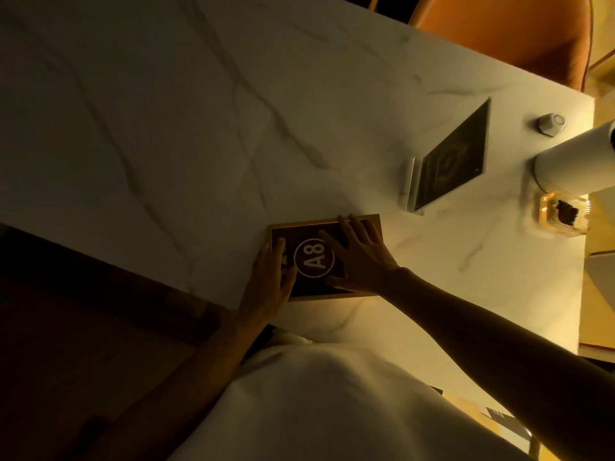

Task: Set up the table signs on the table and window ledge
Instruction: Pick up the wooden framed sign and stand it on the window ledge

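Observation:
A dark framed sign [312,257] with a wooden border and "A8" in a white circle lies flat on the white marble table [166,128], close to the near edge. My left hand [271,281] grips its left edge, fingers curled over the frame. My right hand [357,257] rests on its right half with fingers spread. A second sign in a clear acrylic stand [449,161] stands tilted on the table to the right, beyond the framed one.
A white cylindrical object [572,161] lies near the table's right edge, with a small grey faceted object [550,123] beyond it and a glass ashtray [564,216] in front. An orange chair [512,31] stands at the far side. Dark wood floor lies left.

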